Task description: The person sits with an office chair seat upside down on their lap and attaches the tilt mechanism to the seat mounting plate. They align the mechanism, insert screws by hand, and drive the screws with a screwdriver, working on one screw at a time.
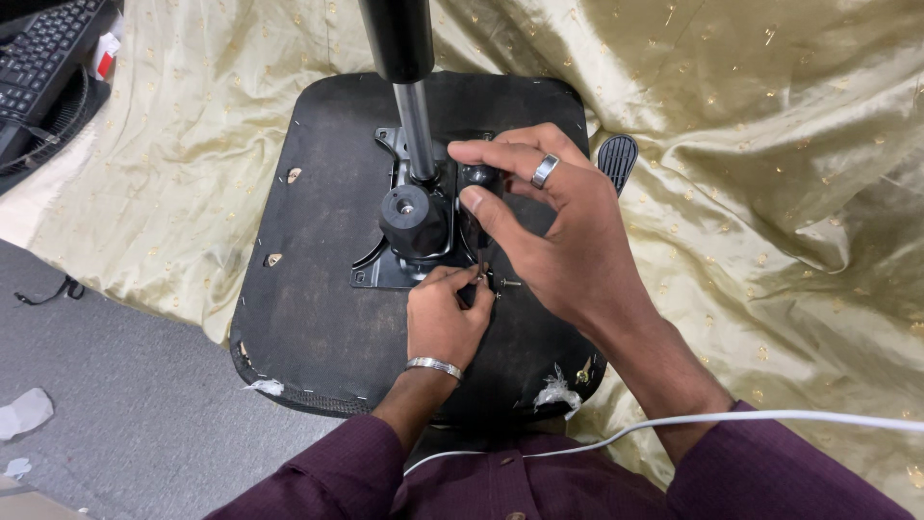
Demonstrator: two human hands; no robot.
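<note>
Gold satin cloth (770,125), creased and flecked with small embroidered dots, lay spread under an upturned chair seat (318,250). Seat underside was flat, matte black, rounded at the corners, its fabric edge stapled and fraying at the near rim, with a shred of clear plastic (555,390) stuck there. Black stamped-metal mechanism plate (385,265) sat bolted at the middle; a chrome gas cylinder (416,130) rose from it into a wider black sleeve. A chunky ribbed knob (414,221) stood just beside the cylinder base.

Left hand (443,323), steel bangle at the wrist, was curled nearly closed, fingertips pinching a small dark part at the plate's near right edge; what exactly it gripped could not be told. A small screw (508,283) lay on the seat just beside those fingers.

Right hand (558,241), ring on one finger, arched over the plate, thumb and forefinger closed round a small black handle (478,176) near the cylinder.

Ribbed black lever paddle (617,159) poked out behind the right hand. White cable (770,418) crossed the maroon sleeves. Black keyboard (38,58) at far left; grey carpet (115,385) below.
</note>
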